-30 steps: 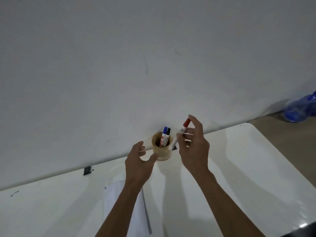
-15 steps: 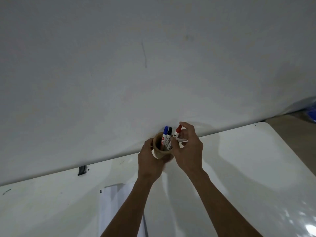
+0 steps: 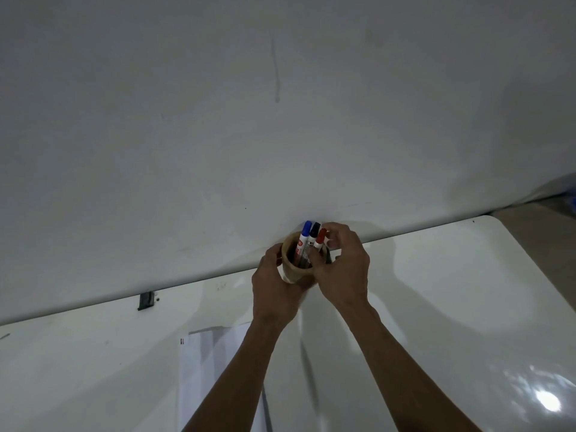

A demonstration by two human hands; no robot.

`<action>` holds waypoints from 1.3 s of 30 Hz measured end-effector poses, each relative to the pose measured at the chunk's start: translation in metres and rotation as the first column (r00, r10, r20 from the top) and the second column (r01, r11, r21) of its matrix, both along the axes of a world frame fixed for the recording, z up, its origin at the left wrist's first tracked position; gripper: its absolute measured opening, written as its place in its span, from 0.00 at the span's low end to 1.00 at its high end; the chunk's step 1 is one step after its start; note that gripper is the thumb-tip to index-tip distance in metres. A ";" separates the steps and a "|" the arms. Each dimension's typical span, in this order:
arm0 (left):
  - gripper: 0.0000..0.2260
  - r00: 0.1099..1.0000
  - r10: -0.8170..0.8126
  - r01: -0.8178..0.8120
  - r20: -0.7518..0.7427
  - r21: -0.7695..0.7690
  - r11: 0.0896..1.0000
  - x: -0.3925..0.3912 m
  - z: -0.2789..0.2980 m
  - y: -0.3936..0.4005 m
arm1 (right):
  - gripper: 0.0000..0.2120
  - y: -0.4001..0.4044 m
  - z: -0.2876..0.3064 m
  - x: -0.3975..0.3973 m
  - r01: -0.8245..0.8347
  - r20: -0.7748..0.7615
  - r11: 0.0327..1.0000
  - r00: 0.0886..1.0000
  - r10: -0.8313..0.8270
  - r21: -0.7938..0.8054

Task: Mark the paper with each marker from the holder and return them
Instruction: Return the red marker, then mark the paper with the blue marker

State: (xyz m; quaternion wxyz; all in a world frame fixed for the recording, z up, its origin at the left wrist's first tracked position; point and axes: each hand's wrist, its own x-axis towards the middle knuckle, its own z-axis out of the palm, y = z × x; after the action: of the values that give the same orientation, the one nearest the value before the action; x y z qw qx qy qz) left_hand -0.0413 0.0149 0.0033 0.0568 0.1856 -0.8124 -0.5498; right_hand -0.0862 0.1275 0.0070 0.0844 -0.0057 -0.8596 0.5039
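A round wooden holder [image 3: 291,270] stands at the far edge of the white table [image 3: 436,307], against the wall. My left hand [image 3: 274,288] is wrapped around its left side. Three markers stand in it: a blue-capped marker [image 3: 304,238], a black-capped marker [image 3: 313,234] and a red-capped marker [image 3: 320,237]. My right hand [image 3: 343,272] pinches the red marker between thumb and fingers, with the marker's lower part inside the holder. A white sheet of paper [image 3: 205,369] lies on the table under my left forearm, partly hidden by it.
A plain white wall [image 3: 280,120] rises right behind the holder. A small black clip-like piece [image 3: 146,300] sits at the table's far edge on the left. The table's rounded right corner [image 3: 495,221] borders the floor, where a blue object [image 3: 572,202] shows.
My right hand brought the red marker from beside the holder down into it. My left hand moved from near the holder to gripping it.
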 end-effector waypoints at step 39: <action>0.37 0.985 0.016 -0.015 0.170 -0.007 1.000 0.010 0.008 0.001 | 0.02 0.022 0.091 0.034 0.097 -0.036 0.857 0.990 -0.133 -0.506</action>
State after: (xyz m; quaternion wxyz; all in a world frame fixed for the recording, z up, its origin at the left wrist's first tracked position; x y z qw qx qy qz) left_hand -0.0313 0.0160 0.0115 -0.0079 0.2381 -0.8144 -0.5292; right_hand -0.0525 0.1498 0.0982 0.1398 -0.0612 -0.6933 0.7043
